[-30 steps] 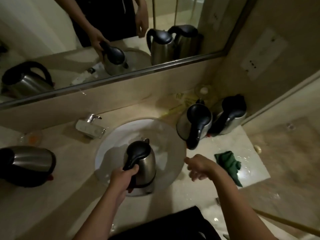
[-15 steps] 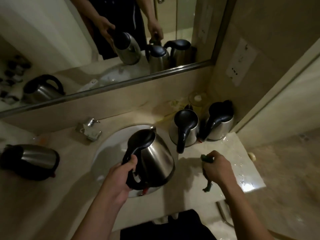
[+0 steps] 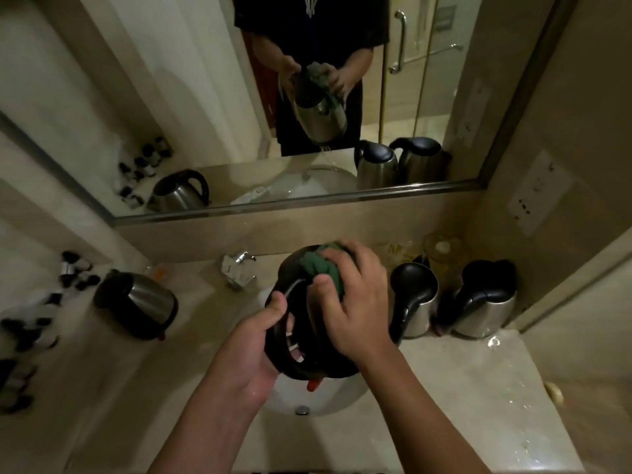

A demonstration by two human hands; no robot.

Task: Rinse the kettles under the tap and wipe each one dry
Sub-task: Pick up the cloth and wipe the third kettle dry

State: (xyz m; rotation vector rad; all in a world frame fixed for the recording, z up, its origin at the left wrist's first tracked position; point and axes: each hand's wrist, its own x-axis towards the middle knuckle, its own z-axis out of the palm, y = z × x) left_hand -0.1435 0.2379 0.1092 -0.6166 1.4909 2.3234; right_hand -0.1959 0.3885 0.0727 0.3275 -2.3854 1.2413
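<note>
Above the white sink (image 3: 342, 398) I hold a steel kettle with a black lid and handle (image 3: 294, 268). My left hand (image 3: 260, 340) grips its handle from below. My right hand (image 3: 352, 302) presses a bunched green cloth (image 3: 321, 265) against the kettle's top and side, fingers curled over the cloth. Most of the kettle body is hidden by my hands. Two more kettles (image 3: 415, 299) (image 3: 485, 302) stand upright at the right of the sink, and another kettle (image 3: 136, 302) lies on the counter at the left. The tap (image 3: 239, 265) sits behind the sink.
A mirror (image 3: 205, 97) fills the back wall and reflects the scene. Several small dark bottles (image 3: 51, 302) line the left side of the counter. The wet counter (image 3: 461, 405) stretches to the right. A wall socket plate (image 3: 538, 193) is on the right wall.
My right hand picked the green cloth off the counter and brought it onto the kettle. My left hand lifted the kettle higher out of the sink and closer to me.
</note>
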